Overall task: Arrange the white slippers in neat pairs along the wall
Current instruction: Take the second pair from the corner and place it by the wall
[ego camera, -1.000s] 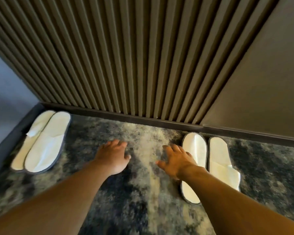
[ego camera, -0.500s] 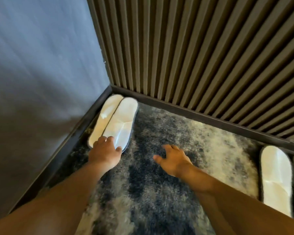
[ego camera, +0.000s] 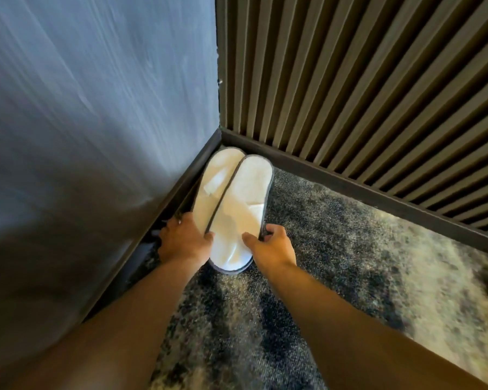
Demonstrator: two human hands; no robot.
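1. The grey wall (ego camera: 82, 114) on the left and the slatted wall (ego camera: 364, 80) ahead meet in a corner, with a dark skirting (ego camera: 350, 187) along the foot of both.
2. The carpet (ego camera: 350, 263) — mottled grey and cream — fills the floor up to that skirting.
3. The slippers (ego camera: 237, 198) lie right in the corner, toes near the slatted wall, the right one overlapping the edge of the left one. The left one sits close against the grey wall's skirting.
4. The left hand (ego camera: 183, 239) is curled over the heel of the left slipper, fingers down its outer side. The right hand (ego camera: 271, 243) pinches the right slipper's heel edge, thumb on top and fingers under the rim.
5. The step in hand looks like squaring this pair. To do it well, I'd slide the right slipper off the left one until the edges just touch, level the heels, and keep the toes even with the slatted wall — low, flat moves, so the soft soles don't fold.
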